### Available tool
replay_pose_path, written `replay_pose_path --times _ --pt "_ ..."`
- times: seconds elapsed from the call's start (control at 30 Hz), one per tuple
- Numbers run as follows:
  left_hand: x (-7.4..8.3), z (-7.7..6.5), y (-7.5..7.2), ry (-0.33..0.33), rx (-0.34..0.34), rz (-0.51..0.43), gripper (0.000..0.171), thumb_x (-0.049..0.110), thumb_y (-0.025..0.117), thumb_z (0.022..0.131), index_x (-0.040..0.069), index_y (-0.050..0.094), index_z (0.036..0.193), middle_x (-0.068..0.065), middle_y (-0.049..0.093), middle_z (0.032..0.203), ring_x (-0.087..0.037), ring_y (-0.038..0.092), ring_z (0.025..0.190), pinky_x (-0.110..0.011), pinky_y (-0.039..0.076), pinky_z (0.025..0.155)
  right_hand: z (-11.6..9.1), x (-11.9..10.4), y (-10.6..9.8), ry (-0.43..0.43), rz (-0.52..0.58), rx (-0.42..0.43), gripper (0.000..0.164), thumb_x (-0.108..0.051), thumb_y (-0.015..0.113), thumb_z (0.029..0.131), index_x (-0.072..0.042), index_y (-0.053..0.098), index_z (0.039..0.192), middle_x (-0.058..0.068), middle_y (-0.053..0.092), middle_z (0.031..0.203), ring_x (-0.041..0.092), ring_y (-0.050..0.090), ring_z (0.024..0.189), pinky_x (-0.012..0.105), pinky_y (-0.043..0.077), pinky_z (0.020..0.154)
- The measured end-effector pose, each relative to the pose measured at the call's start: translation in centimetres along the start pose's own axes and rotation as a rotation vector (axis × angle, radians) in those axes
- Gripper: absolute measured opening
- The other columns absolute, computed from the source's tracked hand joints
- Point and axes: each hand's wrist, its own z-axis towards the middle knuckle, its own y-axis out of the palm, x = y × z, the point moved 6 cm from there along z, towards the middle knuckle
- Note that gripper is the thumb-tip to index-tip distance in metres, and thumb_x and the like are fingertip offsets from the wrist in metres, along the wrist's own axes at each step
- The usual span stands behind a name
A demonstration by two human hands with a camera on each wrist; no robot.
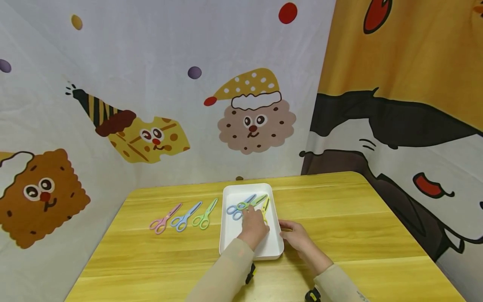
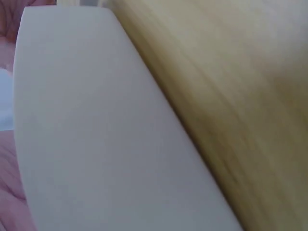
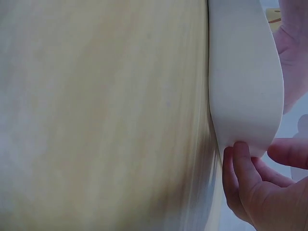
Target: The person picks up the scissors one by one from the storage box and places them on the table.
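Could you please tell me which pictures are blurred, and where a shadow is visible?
Head view: mostly sharp, evenly lit; left wrist view: tabletop soft, with a dark shadow band beside the tray; right wrist view: tabletop smeared, right hand clearer.

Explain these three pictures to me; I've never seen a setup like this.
There is no machine: a person works bare-handed. The wide picture comes from a camera on the head; the close ones from a camera on each wrist.

On the yellow wood-grain table stands a white, rectangular, plastic-looking tray. To its left lie pink loop-handled scissors, blue loop-handled scissors and green loop-handled scissors. In the tray are a second blue pair, a second green pair and a yellow pair.

The right hand holds the tray's right edge. The left hand reaches in at the scissors; whether it grips any is hidden.
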Motion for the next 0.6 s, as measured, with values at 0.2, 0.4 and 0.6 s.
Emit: replay_pose_path --times 0.2,0.4,0.6 --pt "0.07 -0.17 0.22 -0.014 0.002 -0.016 0.048 0.034 0.078 0.072 -0.001 0.062 0.100 -0.020 0.048 0.119 -0.035 0.043 0.108 -0.037 0.049 0.085 -0.05 -0.08 -0.01 0.000 0.009 0.000 0.041 0.009 0.052 0.084 0.012 0.054 0.124 0.030 0.056 0.123 0.033 0.060 0.105 0.039 0.053 0.084" --pt "0.00 -0.47 0.00 -0.041 -0.026 -0.099 0.041 0.029 0.079 0.072 -0.001 0.060 0.092 -0.018 0.048 0.108 -0.032 0.045 0.100 -0.036 0.053 0.075 -0.11 -0.37 -0.03 -0.012 0.006 -0.011 0.041 0.009 0.052 0.084 0.014 0.052 0.124 0.031 0.055 0.124 0.034 0.059 0.105 0.040 0.053 0.083" --pt "-0.25 -0.38 -0.04 -0.058 -0.046 -0.109 0.044 0.031 0.081 0.070 0.000 0.060 0.093 -0.017 0.049 0.104 -0.030 0.047 0.096 -0.038 0.052 0.075 -0.06 -0.32 0.02 -0.015 0.003 -0.011 0.041 0.009 0.052 0.084 0.014 0.052 0.124 0.031 0.055 0.124 0.034 0.059 0.105 0.041 0.053 0.083"
